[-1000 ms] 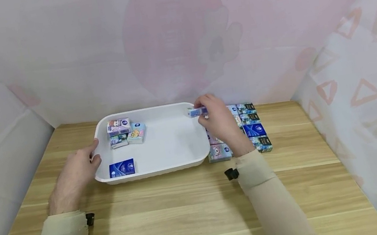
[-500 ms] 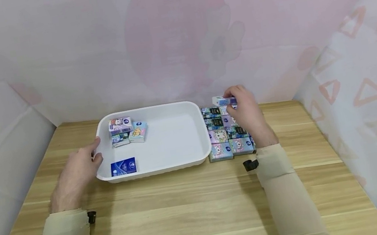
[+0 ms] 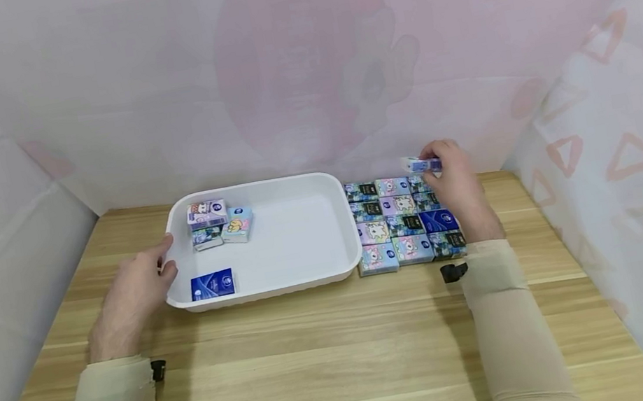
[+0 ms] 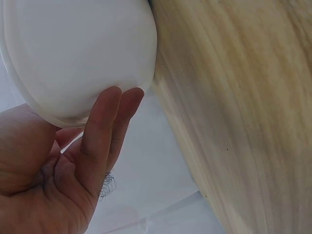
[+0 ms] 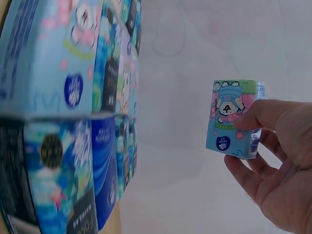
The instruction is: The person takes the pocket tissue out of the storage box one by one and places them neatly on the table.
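Right hand partly hides pack rows — (wooden) table beneath.

Right hand and pack farther right

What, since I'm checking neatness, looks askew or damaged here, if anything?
In the tray, the light blue pack lies at an angle to the purple pack, while the packs on the table form fairly neat rows. I see no damage.
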Motion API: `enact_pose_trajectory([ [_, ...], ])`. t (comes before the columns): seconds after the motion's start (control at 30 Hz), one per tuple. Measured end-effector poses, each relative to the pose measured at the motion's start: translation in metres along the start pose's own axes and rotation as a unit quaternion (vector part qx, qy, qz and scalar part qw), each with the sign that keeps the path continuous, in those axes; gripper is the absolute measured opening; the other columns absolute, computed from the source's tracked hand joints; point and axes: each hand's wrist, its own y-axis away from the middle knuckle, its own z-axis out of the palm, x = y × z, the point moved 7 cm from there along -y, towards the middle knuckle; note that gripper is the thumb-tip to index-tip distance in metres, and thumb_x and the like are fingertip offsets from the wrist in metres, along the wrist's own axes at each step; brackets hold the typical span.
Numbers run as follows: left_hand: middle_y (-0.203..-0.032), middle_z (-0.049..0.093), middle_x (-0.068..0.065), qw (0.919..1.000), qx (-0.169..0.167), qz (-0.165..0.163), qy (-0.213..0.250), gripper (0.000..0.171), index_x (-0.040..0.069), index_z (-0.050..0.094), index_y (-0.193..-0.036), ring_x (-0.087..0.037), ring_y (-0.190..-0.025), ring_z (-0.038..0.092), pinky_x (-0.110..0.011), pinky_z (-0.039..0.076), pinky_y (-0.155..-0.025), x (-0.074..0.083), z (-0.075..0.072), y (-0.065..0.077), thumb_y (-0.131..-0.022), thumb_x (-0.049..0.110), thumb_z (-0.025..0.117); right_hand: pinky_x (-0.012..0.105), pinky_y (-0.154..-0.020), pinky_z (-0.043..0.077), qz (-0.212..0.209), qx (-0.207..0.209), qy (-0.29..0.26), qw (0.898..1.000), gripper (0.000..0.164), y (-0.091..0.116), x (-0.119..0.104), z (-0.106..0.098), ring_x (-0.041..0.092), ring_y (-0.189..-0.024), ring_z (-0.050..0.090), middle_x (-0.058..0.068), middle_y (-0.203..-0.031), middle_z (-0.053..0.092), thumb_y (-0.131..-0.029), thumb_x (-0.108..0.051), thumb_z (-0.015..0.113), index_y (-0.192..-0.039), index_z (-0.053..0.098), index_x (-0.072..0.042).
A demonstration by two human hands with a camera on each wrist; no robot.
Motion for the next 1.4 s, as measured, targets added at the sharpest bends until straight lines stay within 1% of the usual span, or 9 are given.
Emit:
enact_pose_trajectory([
  [0.1, -0.163, 0.053, -0.05, 1.0, -0.001, -0.001, -0.002, 0.066, -0.001, 0.032, -0.182, -0.045, -0.112, 0.07, -0.038, 0.055, -0.07, 0.0, 0.0, 0.0, -0.122, 0.015, 0.055, 0.066, -0.125, 0.055, 0.01, 0.0, 0.006, 1.0, 0.03, -0.001, 0.012, -0.005, 0.05, -0.137, 0.065, 0.029, -0.146, 0.065, -0.107, 0.009, 0.07, -0.136, 0.068, 0.006],
  [0.4, -0.158, 0.056, -0.051, 1.0, 0.005, 0.002, -0.001, 0.066, -0.003, 0.035, -0.18, -0.041, -0.101, 0.073, -0.039, 0.054, -0.067, 0.001, 0.0, 0.0, -0.121, 0.013, 0.057, 0.07, -0.119, 0.054, 0.024, -0.004, 0.033, 0.999, 0.028, -0.005, 0.049, -0.016, 0.051, -0.13, 0.063, 0.031, -0.141, 0.065, -0.106, 0.009, 0.071, -0.134, 0.068, 0.007],
  [0.5, -0.157, 0.057, -0.051, 1.0, 0.007, 0.003, -0.002, 0.065, -0.003, 0.035, -0.18, -0.04, -0.1, 0.072, -0.039, 0.054, -0.067, 0.002, -0.001, 0.0, -0.121, 0.013, 0.057, 0.07, -0.117, 0.054, 0.031, -0.01, 0.041, 0.999, 0.028, -0.005, 0.06, -0.017, 0.05, -0.128, 0.062, 0.031, -0.138, 0.065, -0.106, 0.009, 0.072, -0.133, 0.068, 0.007],
  [0.73, -0.16, 0.054, -0.051, 1.0, 0.001, -0.008, 0.0, 0.066, -0.001, 0.033, -0.181, -0.04, -0.1, 0.072, -0.039, 0.053, -0.066, 0.001, 0.0, 0.001, -0.121, 0.013, 0.057, 0.07, -0.117, 0.055, 0.052, -0.033, 0.055, 0.997, 0.028, -0.006, 0.086, -0.016, 0.051, -0.128, 0.062, 0.031, -0.137, 0.063, -0.107, 0.007, 0.073, -0.134, 0.066, 0.008],
  [0.9, -0.159, 0.055, -0.052, 1.0, 0.001, -0.004, 0.001, 0.066, -0.002, 0.034, -0.181, -0.037, -0.095, 0.072, -0.038, 0.053, -0.065, 0.002, 0.0, 0.001, -0.121, 0.013, 0.057, 0.071, -0.117, 0.053, 0.056, -0.053, 0.074, 0.994, 0.025, -0.008, 0.101, -0.014, 0.051, -0.127, 0.06, 0.032, -0.135, 0.063, -0.107, 0.007, 0.073, -0.131, 0.066, 0.008],
  [1.1, -0.159, 0.056, -0.052, 1.0, 0.003, -0.006, 0.002, 0.066, -0.001, 0.034, -0.181, -0.038, -0.097, 0.073, -0.038, 0.054, -0.065, 0.003, 0.0, 0.001, -0.121, 0.013, 0.056, 0.073, -0.118, 0.053, 0.057, -0.082, 0.098, 0.99, 0.027, -0.011, 0.111, -0.012, 0.053, -0.127, 0.061, 0.034, -0.133, 0.063, -0.103, 0.012, 0.07, -0.129, 0.066, 0.01],
  [1.23, -0.16, 0.054, -0.051, 0.9999, 0.0, -0.011, 0.004, 0.066, 0.0, 0.033, -0.182, -0.039, -0.099, 0.073, -0.039, 0.054, -0.065, 0.002, 0.0, 0.001, -0.121, 0.013, 0.056, 0.073, -0.116, 0.054, 0.065, -0.109, 0.124, 0.984, 0.028, -0.014, 0.119, -0.006, 0.055, -0.127, 0.062, 0.034, -0.135, 0.064, -0.102, 0.011, 0.069, -0.129, 0.066, 0.008],
  [1.33, -0.16, 0.054, -0.051, 1.0, 0.003, -0.006, 0.004, 0.066, -0.001, 0.033, -0.181, -0.041, -0.101, 0.073, -0.038, 0.055, -0.066, 0.002, -0.001, 0.0, -0.121, 0.012, 0.057, 0.074, -0.113, 0.054, 0.072, -0.133, 0.142, 0.978, 0.029, -0.015, 0.125, 0.0, 0.055, -0.128, 0.061, 0.033, -0.137, 0.063, -0.102, 0.011, 0.068, -0.13, 0.066, 0.005],
  [1.4, -0.16, 0.054, -0.051, 1.0, 0.003, -0.005, 0.004, 0.066, -0.002, 0.033, -0.181, -0.042, -0.103, 0.073, -0.038, 0.055, -0.067, 0.002, -0.001, 0.001, -0.121, 0.012, 0.057, 0.073, -0.113, 0.054, 0.071, -0.145, 0.146, 0.976, 0.031, -0.016, 0.128, 0.003, 0.054, -0.128, 0.061, 0.033, -0.137, 0.063, -0.099, 0.013, 0.067, -0.129, 0.066, 0.004],
])
